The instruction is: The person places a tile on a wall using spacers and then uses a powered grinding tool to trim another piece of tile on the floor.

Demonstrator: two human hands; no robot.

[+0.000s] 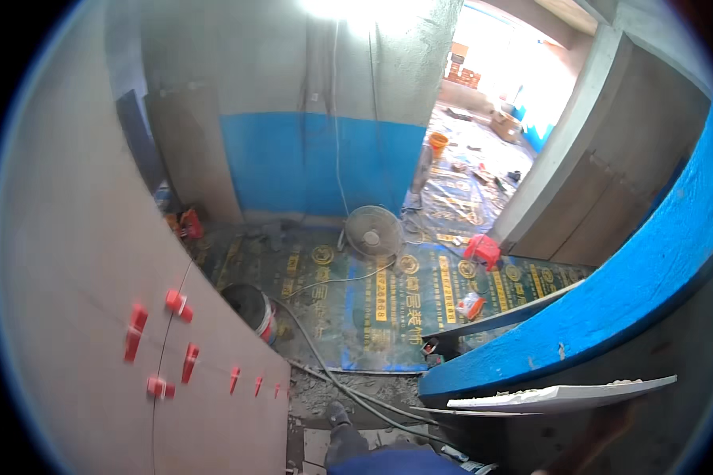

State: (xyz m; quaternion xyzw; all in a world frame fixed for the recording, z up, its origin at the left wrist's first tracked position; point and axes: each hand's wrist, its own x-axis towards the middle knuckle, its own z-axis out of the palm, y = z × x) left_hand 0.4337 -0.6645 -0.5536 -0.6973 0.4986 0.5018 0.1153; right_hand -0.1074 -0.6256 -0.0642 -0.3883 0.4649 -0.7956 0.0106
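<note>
White on its visible face, a thin flat panel with pale, paste-like lumps [562, 400] lies nearly level at the lower right, below the thick blue-painted band of wall [562, 339]. The person's right hand [612, 423] is under it, towards its right end; shadow hides the fingers, so I cannot tell whether they are closed on it or merely support it. The left hand is out of view, its grip unknown.

On the left, the large, smooth, pale pinkish wall slabs [79, 277] are up, with red plastic clips [190, 362] standing along at least 1 seam. That side looks largely covered, though the clips have not yet been removed. The dark grey surface [582, 368] beneath the blue band appears unfaced, so work probably remains there; the paste on the panel looks unspread.

Clearing up seems left too: a dark round bucket [248, 307] stands at the left edge of the green printed floor sheet [348, 305], and grey rubble [388, 388] lies beyond its near edge.
</note>
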